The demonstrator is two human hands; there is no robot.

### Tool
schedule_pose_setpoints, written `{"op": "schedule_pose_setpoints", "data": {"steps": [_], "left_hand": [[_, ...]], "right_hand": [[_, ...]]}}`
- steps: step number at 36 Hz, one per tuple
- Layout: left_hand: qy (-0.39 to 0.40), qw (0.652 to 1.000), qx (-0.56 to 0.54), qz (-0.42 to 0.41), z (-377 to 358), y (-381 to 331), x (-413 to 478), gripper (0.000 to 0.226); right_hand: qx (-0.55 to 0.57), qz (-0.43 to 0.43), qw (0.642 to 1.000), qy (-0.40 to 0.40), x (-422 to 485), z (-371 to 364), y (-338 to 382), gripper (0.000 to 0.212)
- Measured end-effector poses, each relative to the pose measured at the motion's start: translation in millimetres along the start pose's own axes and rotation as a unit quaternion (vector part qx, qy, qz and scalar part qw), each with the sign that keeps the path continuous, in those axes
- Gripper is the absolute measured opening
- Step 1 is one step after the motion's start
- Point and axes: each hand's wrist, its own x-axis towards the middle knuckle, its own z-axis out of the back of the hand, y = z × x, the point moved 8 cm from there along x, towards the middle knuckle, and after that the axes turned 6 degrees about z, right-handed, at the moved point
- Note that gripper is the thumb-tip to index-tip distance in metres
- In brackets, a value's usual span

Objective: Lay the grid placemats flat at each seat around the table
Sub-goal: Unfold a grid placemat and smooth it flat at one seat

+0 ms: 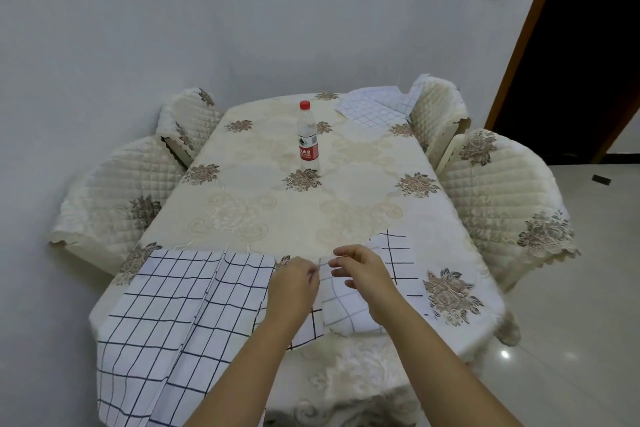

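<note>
White grid cloth placemat (346,308) lies rumpled just beneath us. Our left hand (294,282) and right hand (360,274) pinch its far edge, close together.

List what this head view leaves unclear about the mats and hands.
Head view only:
- near right placemat: middle hidden under both hands.
- left hand, right hand: fingertips blurred, grip uncertain.
- far placemat: corner hidden behind chair back.
- bottle label: too small to read.
</note>
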Motion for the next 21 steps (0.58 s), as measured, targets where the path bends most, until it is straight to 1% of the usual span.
{"op": "schedule_pose_setpoints", "data": {"steps": [3, 6, 7, 9, 12, 14, 16, 18, 21], "left_hand": [[-0.015, 0.997, -0.069, -0.019, 23.0, -13.5, -1.4, 0.013], [-0.019, 0.993, -0.102, -0.051, 41.3, -26.1, -1.9, 0.003], [-0.020, 0.992, -0.107, -0.061, 46.5, -29.6, -1.7, 0.007], [-0.020, 0.990, -0.117, -0.078, 55.4, -35.4, -0.7, 0.018], [-0.016, 0.987, -0.123, -0.103, 68.3, -44.7, 0.9, 0.023], [-0.018, 0.985, -0.128, -0.113, 78.8, -51.2, 2.5, 0.021], [-0.022, 0.984, -0.137, -0.116, 90.8, -57.0, 5.8, 0.016], [-0.024, 0.985, -0.128, -0.115, 103.6, -62.0, 9.6, 0.015], [-0.028, 0.989, -0.077, -0.123, 120.7, -68.8, 15.5, 0.029]], "right_hand": [[-0.077, 0.053, 0.995, 0.022, 4.2, -7.0, 9.4, 0.022], [-0.148, 0.099, 0.984, 0.029, 8.3, -11.4, 20.1, 0.034], [-0.177, 0.116, 0.977, 0.026, 9.3, -11.4, 24.7, 0.039], [-0.255, 0.159, 0.954, 0.019, 10.0, -10.3, 37.7, 0.047], [-0.387, 0.236, 0.891, 0.007, 8.0, -8.9, 63.5, 0.052], [-0.459, 0.267, 0.847, -0.014, 7.5, -6.1, 80.6, 0.044], [-0.506, 0.297, 0.809, -0.041, 8.3, -1.7, 98.0, 0.029], [-0.532, 0.319, 0.782, -0.058, 10.1, 4.0, 113.7, 0.020], [-0.567, 0.332, 0.752, -0.063, 12.2, 14.7, 133.9, 0.017]]}}
